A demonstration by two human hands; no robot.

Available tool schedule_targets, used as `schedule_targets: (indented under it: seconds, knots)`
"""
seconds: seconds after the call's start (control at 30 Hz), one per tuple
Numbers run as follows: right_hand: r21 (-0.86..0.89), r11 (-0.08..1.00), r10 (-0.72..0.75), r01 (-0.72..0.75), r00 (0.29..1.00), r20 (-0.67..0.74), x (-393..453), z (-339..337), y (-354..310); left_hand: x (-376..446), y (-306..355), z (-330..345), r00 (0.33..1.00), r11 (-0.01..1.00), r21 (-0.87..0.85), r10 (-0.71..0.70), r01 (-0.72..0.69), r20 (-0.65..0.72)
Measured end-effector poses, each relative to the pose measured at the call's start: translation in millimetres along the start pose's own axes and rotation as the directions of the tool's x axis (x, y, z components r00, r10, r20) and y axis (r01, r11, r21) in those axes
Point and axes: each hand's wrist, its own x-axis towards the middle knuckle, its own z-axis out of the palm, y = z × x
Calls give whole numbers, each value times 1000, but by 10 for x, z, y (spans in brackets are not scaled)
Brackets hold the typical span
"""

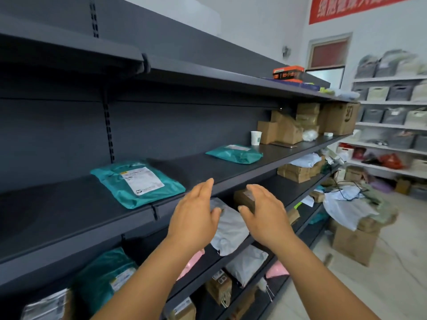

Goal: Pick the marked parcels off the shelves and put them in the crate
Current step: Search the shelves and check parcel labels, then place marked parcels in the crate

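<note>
Both bare forearms are reaching forward and up from the bottom edge toward the dark metal shelving. The left hand is standing edge-on with palm facing right, fingers straight and together, tips just passing the lip of the middle shelf. The right hand is mirroring it, palm turned left, fingers slightly bent, thumb out. Each grip is wide and holding nothing; the two palms are facing one another with a gap between them.

In that gap, on the shelf below, a crumpled white poly mailer is lying, partly covered by the left thumb. Just behind it a small brown cardboard box is sitting, half hidden by the right hand's fingers; whether those fingers are touching it cannot be told.

On the middle shelf a flat teal mailer with a white printed label is lying left of the hands, and a second teal mailer is lying farther along, near a white paper cup and a stack of taped brown cartons.

Lower shelves are holding glossy grey, pink and teal bags and small boxes, cut off by the arms and frame edge. The far racks are blurring. No crate is showing.
</note>
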Motion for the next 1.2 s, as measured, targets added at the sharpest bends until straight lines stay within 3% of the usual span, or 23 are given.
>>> schedule_targets:
  seconds: [0.3,0.6,0.83,1.0,1.07,1.2]
  knots:
    - [128,992,2,4,999,-49,1025,192,646,941,37,546,1000,999,43,-2,2,2]
    - [223,975,8,-8,1000,2,2597,346,1647,2353,242,1344,987,967,211,-152,139,44]
    - [288,957,13,-35,997,77,3649,599,2054,3121,274,1955,955,949,258,-231,180,183]
    - [369,927,-10,-73,976,219,3990,876,2169,3320,149,2167,915,937,237,-314,256,252]
    - [363,930,-37,-61,966,256,4012,961,2195,3322,134,2212,921,947,177,-306,269,239]
    - [343,939,-80,9,977,196,3962,1040,2224,3273,172,2269,958,963,113,-259,246,123]
